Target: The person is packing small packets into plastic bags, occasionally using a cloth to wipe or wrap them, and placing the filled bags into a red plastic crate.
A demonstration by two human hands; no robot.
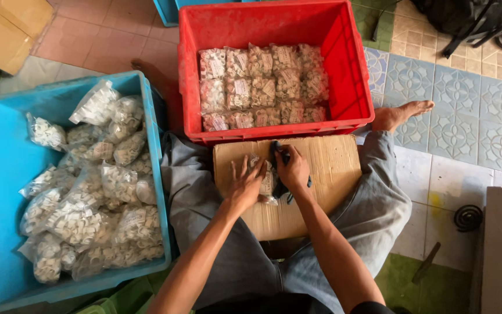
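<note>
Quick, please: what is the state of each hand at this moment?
Left hand: open, fingers spread, pressing flat on the small clear bag on the cardboard piece.
Right hand: closed around a dark tool, over the same bag.

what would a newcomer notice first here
The red crate at top centre, holding neat rows of small packed bags, and the blue crate at left, heaped with loose bags. Between them, on a cardboard sheet across the lap, the left hand presses a bag while the right hand grips a dark tool.
</note>
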